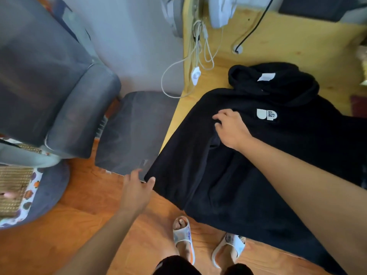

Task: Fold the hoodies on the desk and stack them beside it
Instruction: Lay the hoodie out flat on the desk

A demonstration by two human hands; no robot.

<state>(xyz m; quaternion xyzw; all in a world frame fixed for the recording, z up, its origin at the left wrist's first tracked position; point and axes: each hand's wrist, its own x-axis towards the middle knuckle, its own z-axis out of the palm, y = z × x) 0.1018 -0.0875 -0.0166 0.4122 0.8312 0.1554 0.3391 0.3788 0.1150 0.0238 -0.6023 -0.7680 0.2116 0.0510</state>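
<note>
Black hoodie [234,155] lying face up across the yellow wooden desk [278,42], hood toward the far side, hem spilling over the near edge toward the orange wood floor [79,225]. White logo patch [266,115] showing on the chest, white neck label [266,77] showing inside the hood. Left sleeve area lying folded inward over the body, forming a long crease down the front.

Right hand [231,129] resting on the chest of the hoodie, just left of the logo patch, fingers bent and pressing into the fabric; whether pinching a fold or only pressing, impossible to tell. Left hand [137,192] hovering at the hoodie's lower left corner, fingers relaxed and spread, holding nothing, thumb tip right at the edge of the cloth; contact uncertain.

Grey mesh chair seat [131,133] sitting just left of the desk, its backrest [43,86] further left and blurred. White cable with an inline switch [195,75] dangling over the desk's left edge, black cable [252,28] running across the far part of the desktop. Two feet in pale slide sandals [183,238] standing on the floor below the hanging hem. Patterned cushion [21,193] lying at the far left.
</note>
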